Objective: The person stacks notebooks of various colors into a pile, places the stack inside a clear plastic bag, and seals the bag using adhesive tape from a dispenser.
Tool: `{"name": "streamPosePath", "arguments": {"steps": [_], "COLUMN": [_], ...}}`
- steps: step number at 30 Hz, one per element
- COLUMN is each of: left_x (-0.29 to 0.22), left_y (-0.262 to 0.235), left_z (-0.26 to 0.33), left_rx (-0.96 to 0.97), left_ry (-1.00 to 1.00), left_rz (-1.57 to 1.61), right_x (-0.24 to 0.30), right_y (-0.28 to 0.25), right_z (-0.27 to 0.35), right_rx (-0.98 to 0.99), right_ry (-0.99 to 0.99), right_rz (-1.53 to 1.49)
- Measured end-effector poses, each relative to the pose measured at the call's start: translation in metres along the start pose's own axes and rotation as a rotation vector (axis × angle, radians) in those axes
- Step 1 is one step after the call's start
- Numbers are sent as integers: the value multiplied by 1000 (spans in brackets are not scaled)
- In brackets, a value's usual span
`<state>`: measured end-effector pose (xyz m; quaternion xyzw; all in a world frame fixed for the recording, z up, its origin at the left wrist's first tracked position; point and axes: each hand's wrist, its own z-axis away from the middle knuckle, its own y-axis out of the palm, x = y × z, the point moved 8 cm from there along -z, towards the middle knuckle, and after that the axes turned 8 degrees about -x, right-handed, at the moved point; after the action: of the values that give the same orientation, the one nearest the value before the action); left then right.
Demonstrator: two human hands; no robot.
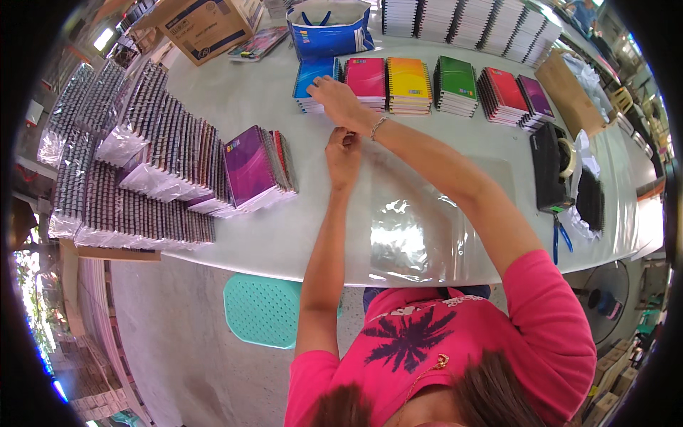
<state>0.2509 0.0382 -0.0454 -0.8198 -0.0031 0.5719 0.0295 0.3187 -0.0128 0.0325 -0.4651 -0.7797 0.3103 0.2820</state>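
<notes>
My right hand [333, 97] reaches across to the left and rests over the stack of blue spiral notebooks [318, 69]. Its fingers are bent and a little apart on the top cover, with no edge visibly gripped. Just below it, nearer to me, my left hand [343, 152] is closed with curled fingers; whatever they hold, if anything, is hidden. To the right of the blue stack stand a pink notebook stack [366, 75], a yellow one [409, 78], a green one [456, 80], a red one [504, 89] and a purple one [536, 96].
Plastic-wrapped notebooks [160, 164] fill the table's left side, beside loose purple notebooks [250, 167]. Clear plastic film [434, 228] lies before me. A black tape dispenser [551, 167] and blue-handled pliers [562, 235] sit right. Behind are a blue bag [331, 39] and a carton [206, 28].
</notes>
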Motion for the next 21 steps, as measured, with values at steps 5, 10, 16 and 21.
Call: {"name": "streamPosePath", "arguments": {"steps": [5,10,16,21], "left_x": [-10,-10,-9,-4], "left_y": [4,5,6,6], "left_z": [1,-1,-1,-1], "left_rx": [22,41,59,91], "left_ry": [11,-8,30,7], "left_rz": [-23,-5,10,-20], "right_x": [-14,-14,-14,-3], "right_y": [-1,-3,-8,-3], "right_z": [-5,-12,-16,-12], "right_rx": [28,110,151,159], "right_ry": [-65,-113,-128,-212], "right_rz": [-98,-120,-120,-32]}}
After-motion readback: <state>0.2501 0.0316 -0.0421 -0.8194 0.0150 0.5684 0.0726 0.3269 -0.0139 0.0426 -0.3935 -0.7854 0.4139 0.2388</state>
